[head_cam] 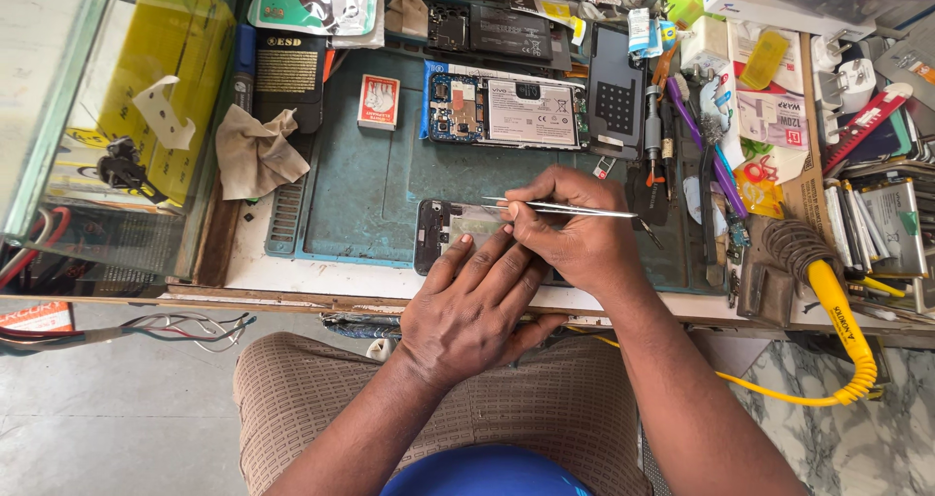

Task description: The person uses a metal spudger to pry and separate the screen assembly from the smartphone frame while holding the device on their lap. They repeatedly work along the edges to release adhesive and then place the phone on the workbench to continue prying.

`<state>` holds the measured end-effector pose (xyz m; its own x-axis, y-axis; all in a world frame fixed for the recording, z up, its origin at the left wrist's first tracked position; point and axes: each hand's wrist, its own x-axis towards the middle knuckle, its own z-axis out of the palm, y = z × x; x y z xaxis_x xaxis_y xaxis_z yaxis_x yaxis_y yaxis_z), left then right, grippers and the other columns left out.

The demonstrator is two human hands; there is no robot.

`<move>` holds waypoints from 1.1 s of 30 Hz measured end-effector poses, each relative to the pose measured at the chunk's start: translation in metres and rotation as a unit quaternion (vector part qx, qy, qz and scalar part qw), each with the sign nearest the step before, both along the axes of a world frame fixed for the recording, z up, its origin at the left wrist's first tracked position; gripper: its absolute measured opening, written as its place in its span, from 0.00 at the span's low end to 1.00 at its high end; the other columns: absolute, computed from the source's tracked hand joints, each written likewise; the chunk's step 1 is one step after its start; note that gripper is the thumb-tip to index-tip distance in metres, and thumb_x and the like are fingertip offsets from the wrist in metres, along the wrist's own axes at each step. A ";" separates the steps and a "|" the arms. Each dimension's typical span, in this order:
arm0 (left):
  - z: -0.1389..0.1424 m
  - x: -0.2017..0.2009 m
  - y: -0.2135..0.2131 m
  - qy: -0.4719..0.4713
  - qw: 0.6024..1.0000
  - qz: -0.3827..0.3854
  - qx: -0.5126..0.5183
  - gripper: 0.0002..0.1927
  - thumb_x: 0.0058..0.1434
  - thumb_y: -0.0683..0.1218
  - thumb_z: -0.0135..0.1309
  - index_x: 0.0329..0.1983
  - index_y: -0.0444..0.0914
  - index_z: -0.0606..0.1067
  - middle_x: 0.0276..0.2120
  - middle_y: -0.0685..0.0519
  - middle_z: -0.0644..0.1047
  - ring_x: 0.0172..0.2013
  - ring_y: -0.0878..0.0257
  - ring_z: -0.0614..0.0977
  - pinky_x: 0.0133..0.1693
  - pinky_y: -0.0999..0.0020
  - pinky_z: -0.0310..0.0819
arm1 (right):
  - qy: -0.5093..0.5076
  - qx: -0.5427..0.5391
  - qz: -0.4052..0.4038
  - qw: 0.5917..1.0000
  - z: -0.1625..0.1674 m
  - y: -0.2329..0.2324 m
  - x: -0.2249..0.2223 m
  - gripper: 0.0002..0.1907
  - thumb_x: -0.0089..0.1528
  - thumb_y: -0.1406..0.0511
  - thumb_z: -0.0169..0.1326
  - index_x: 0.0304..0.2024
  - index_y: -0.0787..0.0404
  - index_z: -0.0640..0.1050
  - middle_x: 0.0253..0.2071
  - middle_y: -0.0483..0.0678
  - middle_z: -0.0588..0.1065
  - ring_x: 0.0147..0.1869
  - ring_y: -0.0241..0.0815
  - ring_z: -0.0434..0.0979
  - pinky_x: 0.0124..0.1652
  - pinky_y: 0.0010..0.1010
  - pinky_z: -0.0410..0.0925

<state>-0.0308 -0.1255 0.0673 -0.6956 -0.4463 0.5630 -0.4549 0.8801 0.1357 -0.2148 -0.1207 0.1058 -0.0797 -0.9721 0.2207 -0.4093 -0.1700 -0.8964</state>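
we count two opened phones (506, 111) (443, 231), one pair of tweezers (570, 208), one crumpled cloth (255, 152), one small red-and-white box (378, 101).

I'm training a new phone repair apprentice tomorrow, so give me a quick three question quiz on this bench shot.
1. True or false: the right hand holds metal tweezers over the phone at the mat's front edge.
2. What is the left hand doing? A) lifting the beige cloth B) pressing flat on the front phone C) gripping the yellow-handled soldering iron
3. What lies at the back of the green work mat, its inside exposed?

Key
1. True
2. B
3. An opened phone, its back cover off, showing battery and circuit board.
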 end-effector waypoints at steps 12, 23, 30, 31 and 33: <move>0.006 0.002 0.000 0.003 1.000 0.004 0.004 0.31 0.64 0.69 0.53 0.56 0.43 0.79 0.57 0.50 0.77 0.61 0.58 0.77 0.62 0.50 0.68 | 0.077 -0.025 0.000 0.997 0.006 -0.004 0.005 0.04 0.63 0.70 0.62 0.38 0.66 0.80 0.38 0.50 0.83 0.42 0.35 0.84 0.41 0.25 0.77; 0.008 0.002 -0.002 0.002 1.000 0.000 0.013 0.31 0.64 0.69 0.54 0.56 0.43 0.79 0.58 0.50 0.77 0.62 0.59 0.76 0.61 0.51 0.69 | 0.000 -0.007 -0.004 1.000 0.002 -0.003 0.004 0.04 0.65 0.70 0.59 0.40 0.65 0.79 0.37 0.49 0.84 0.43 0.34 0.86 0.43 0.25 0.80; 0.010 0.002 -0.002 0.001 1.000 -0.005 0.020 0.30 0.63 0.69 0.55 0.54 0.43 0.80 0.57 0.50 0.77 0.61 0.58 0.77 0.61 0.50 0.70 | 0.049 -0.025 -0.006 0.998 0.005 -0.002 0.005 0.04 0.64 0.70 0.61 0.39 0.66 0.79 0.37 0.49 0.84 0.43 0.35 0.86 0.42 0.25 0.79; 0.010 0.003 -0.002 0.002 1.000 -0.004 0.018 0.30 0.63 0.69 0.55 0.54 0.43 0.80 0.57 0.50 0.77 0.61 0.58 0.77 0.61 0.50 0.70 | 0.053 -0.027 -0.004 0.998 0.006 -0.003 0.006 0.04 0.64 0.70 0.61 0.39 0.66 0.79 0.37 0.49 0.84 0.43 0.34 0.86 0.42 0.25 0.79; 0.011 0.003 -0.002 0.005 1.000 -0.004 0.014 0.30 0.63 0.69 0.55 0.54 0.43 0.80 0.57 0.50 0.78 0.61 0.58 0.77 0.60 0.50 0.70 | 0.059 -0.032 -0.001 0.998 0.007 -0.003 0.006 0.04 0.64 0.70 0.61 0.39 0.66 0.80 0.38 0.49 0.84 0.43 0.34 0.86 0.42 0.24 0.79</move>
<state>-0.0283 -0.1273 0.0779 -0.6929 -0.4568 0.5578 -0.4466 0.8793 0.1654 -0.2087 -0.1240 0.1129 -0.0517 -0.9553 0.2910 -0.5120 -0.2248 -0.8290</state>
